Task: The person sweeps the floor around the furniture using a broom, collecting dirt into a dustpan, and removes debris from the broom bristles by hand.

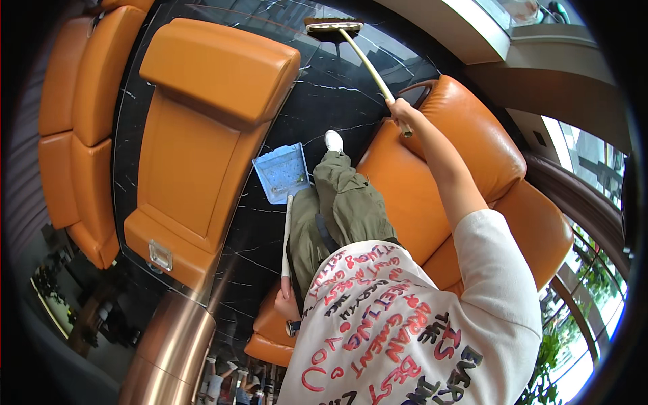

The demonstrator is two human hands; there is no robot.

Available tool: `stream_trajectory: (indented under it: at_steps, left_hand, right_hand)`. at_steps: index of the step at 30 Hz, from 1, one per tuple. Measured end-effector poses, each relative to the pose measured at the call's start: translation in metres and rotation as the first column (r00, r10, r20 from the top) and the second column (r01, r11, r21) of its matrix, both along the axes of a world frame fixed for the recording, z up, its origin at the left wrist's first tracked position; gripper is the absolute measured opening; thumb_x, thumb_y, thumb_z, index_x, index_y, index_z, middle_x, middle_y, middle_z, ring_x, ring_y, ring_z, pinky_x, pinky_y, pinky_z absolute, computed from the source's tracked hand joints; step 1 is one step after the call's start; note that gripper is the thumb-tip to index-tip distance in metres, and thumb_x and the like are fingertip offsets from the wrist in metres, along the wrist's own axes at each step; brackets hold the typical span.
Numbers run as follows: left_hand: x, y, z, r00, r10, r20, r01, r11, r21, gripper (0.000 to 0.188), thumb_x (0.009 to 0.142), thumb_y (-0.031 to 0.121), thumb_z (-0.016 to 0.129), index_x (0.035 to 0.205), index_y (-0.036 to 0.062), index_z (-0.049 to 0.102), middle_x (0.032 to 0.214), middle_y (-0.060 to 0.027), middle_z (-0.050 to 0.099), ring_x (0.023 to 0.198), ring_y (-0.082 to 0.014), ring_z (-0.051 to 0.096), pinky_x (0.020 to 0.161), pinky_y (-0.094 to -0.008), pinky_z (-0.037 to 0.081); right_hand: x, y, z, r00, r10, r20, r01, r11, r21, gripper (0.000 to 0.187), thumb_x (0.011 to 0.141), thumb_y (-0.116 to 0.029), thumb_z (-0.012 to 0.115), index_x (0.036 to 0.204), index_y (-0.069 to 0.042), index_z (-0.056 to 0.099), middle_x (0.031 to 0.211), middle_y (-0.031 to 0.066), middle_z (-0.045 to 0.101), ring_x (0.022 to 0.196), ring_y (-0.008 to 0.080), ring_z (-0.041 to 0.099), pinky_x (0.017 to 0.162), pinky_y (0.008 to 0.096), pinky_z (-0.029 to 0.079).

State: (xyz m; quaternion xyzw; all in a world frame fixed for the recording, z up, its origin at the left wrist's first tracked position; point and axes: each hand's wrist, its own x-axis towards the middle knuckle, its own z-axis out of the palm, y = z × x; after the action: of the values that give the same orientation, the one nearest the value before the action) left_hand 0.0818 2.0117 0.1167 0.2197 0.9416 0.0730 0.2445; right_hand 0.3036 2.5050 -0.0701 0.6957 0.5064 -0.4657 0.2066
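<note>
My right hand [403, 115] is closed round the pale handle of a broom [366, 64], its arm stretched out ahead to the right. The broom's head rests on or just above the dark floor at the far end. Down by my left side, my left hand [287, 304] grips the light handle of a long-handled dustpan [282, 172]. The dustpan's blue pan is in front of my left leg, with small bits of debris in it. A dark watch [292, 328] is on my left wrist.
An orange leather bench [185, 162] stands close on the left, with an orange sofa [88, 121] beyond it. Another orange leather armchair [466, 142] is close on my right. A copper-coloured rounded cabinet [169, 351] stands at lower left. The floor [331, 94] is glossy black with white veins.
</note>
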Motion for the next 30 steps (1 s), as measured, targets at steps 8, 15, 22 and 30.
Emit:
stream_trajectory:
  at_steps: [8, 15, 22, 30]
  left_hand:
    - [-0.025, -0.033, -0.009, 0.990, -0.092, -0.104, 0.074, 0.983, -0.168, 0.018, 0.068, 0.021, 0.060, 0.062, 0.0039, 0.057, 0.056, -0.0167, 0.052, 0.052, -0.0342, 0.052, 0.044, -0.0387, 0.040]
    - [-0.084, -0.088, -0.045, 0.986, -0.160, -0.039, 0.154, 0.979, -0.132, 0.023, 0.069, 0.025, 0.056, 0.059, 0.0049, 0.057, 0.053, -0.0170, 0.051, 0.050, -0.0347, 0.051, 0.043, -0.0403, 0.039]
    - [-0.136, -0.137, -0.058, 0.853, -0.519, -0.055, 0.520, 0.854, 0.000, 0.024, 0.075, 0.010, 0.048, 0.094, 0.0249, 0.053, 0.052, -0.0099, 0.046, 0.042, -0.0277, 0.048, 0.037, -0.0370, 0.035]
    - [-0.153, -0.156, -0.062, 0.976, -0.196, 0.091, 0.193, 0.980, 0.041, 0.026, 0.063, 0.025, 0.062, 0.057, 0.0011, 0.056, 0.055, -0.0166, 0.054, 0.053, -0.0316, 0.054, 0.049, -0.0392, 0.042]
  right_hand:
    - [-0.014, -0.079, -0.035, 0.992, -0.112, -0.053, 0.109, 0.992, -0.059, 0.052, 0.083, -0.039, 0.034, 0.066, 0.008, 0.048, 0.048, 0.0131, 0.051, 0.037, 0.0247, 0.051, 0.037, 0.0363, 0.043]
    - [-0.003, -0.183, -0.005, 0.980, -0.181, 0.089, 0.188, 0.978, -0.089, 0.048, 0.082, -0.037, 0.035, 0.080, 0.010, 0.045, 0.047, 0.0161, 0.050, 0.036, 0.0277, 0.051, 0.039, 0.0383, 0.044]
    - [-0.012, -0.309, 0.021, 0.967, -0.247, 0.067, 0.256, 0.946, -0.199, 0.045, 0.083, -0.038, 0.032, 0.073, 0.005, 0.041, 0.045, 0.0112, 0.042, 0.035, 0.0225, 0.045, 0.038, 0.0370, 0.041]
    - [-0.012, -0.426, 0.062, 0.899, -0.431, 0.077, 0.430, 0.837, -0.339, 0.041, 0.083, -0.037, 0.031, 0.070, 0.001, 0.039, 0.046, 0.0087, 0.040, 0.036, 0.0212, 0.044, 0.037, 0.0353, 0.039]
